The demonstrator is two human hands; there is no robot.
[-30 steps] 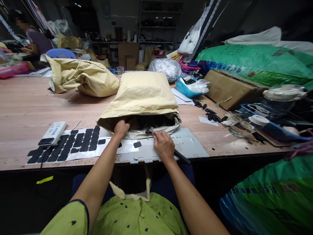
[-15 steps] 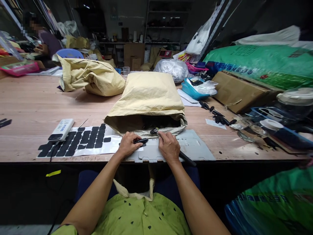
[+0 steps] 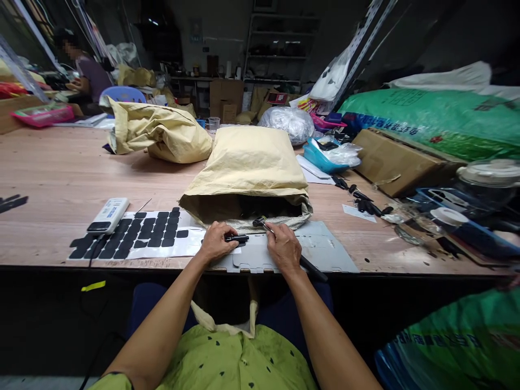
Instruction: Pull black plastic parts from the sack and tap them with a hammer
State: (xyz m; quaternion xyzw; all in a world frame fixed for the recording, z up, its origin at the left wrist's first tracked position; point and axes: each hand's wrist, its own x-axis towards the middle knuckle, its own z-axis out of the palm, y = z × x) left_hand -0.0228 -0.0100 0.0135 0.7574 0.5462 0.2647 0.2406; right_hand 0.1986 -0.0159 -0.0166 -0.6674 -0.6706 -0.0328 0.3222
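My right hand (image 3: 284,248) is closed around a small hammer (image 3: 313,269). Its metal head points up and left toward the bag mouth, and its black grip sticks out below my hand, over the table edge. With bent fingers my left hand (image 3: 217,242) grips a short, thin black part (image 3: 237,238) that lies against the grey board (image 3: 254,254); its exact kind is unclear. Right behind both hands lies a beige woven bag (image 3: 255,162), its dark mouth open toward me. The bag's contents are mostly too dark to tell.
On the left are a sheet of black adhesive pads (image 3: 160,233) and a white device (image 3: 109,215) with a cable. A second beige bag (image 3: 170,135) lies behind. Black parts (image 3: 365,205), a cardboard box (image 3: 402,160) and a blue basket (image 3: 325,154) are on the right. A person (image 3: 87,73) sits far left.
The view has shifted slightly, so the scene sits a little lower and farther right. Both hands keep their holds on the black part and the hammer.
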